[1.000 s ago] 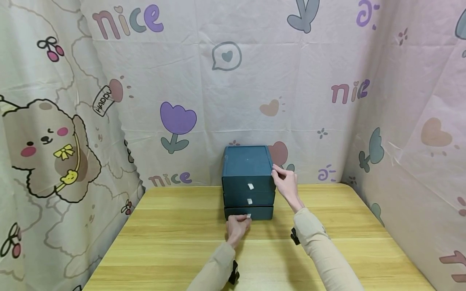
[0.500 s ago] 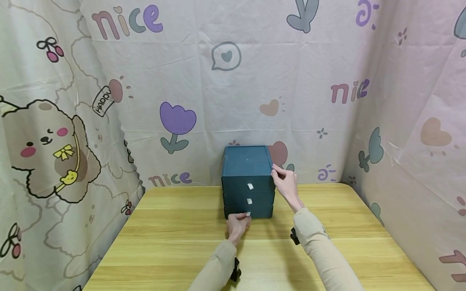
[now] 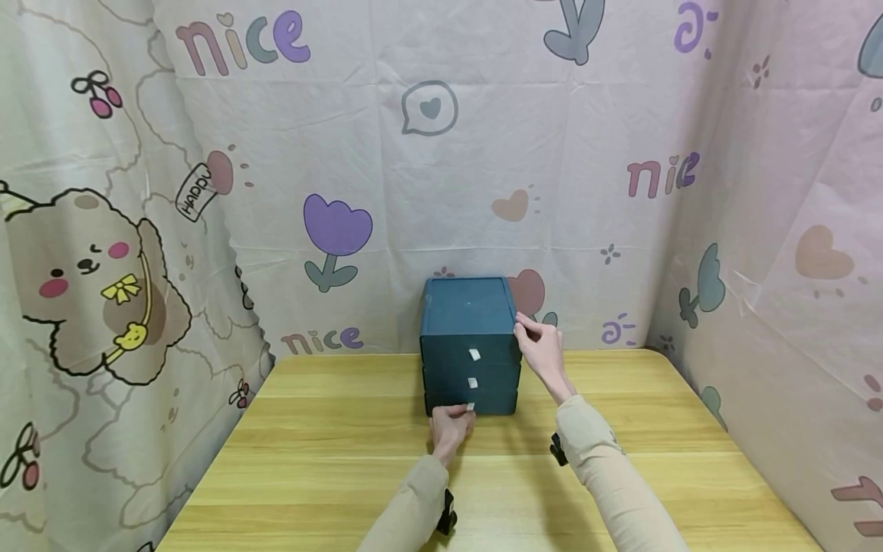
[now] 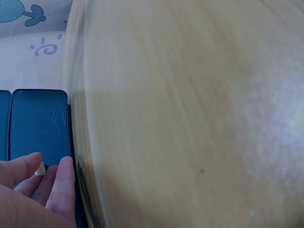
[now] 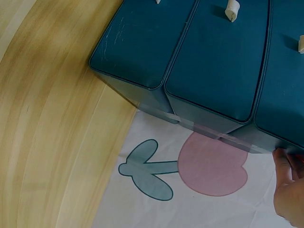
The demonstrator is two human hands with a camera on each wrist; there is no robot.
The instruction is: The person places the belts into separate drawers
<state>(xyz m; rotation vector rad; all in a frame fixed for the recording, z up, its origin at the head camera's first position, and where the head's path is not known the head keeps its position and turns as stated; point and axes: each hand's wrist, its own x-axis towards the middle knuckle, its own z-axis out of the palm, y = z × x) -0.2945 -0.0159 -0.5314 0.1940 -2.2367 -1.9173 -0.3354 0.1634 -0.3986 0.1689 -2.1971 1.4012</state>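
A dark teal desktop drawer unit point(image 3: 471, 307) with three stacked drawers stands at the back of the wooden table. Each drawer front bears a small whitish knob. At the bottom drawer point(image 3: 495, 402), my left hand point(image 3: 450, 429) pinches the knob point(image 4: 40, 169) between thumb and fingers; the other fingers lie against the drawer front in the left wrist view. All three fronts sit about flush. My right hand point(image 3: 543, 346) rests its fingertips on the unit's right side near the top edge, also seen in the right wrist view, where the hand point(image 5: 289, 190) is partly cut off.
A printed cloth point(image 3: 441, 176) with flowers, hearts and lettering hangs close behind the unit and along both sides. The wooden table point(image 3: 331, 437) extends to the left, right and front of the unit. Dark wrist straps point(image 3: 447, 512) show by the sleeves.
One second ago the bottom drawer stood slightly out; my left hand has pushed it back in level with the others. My right hand has stayed at the unit's side.
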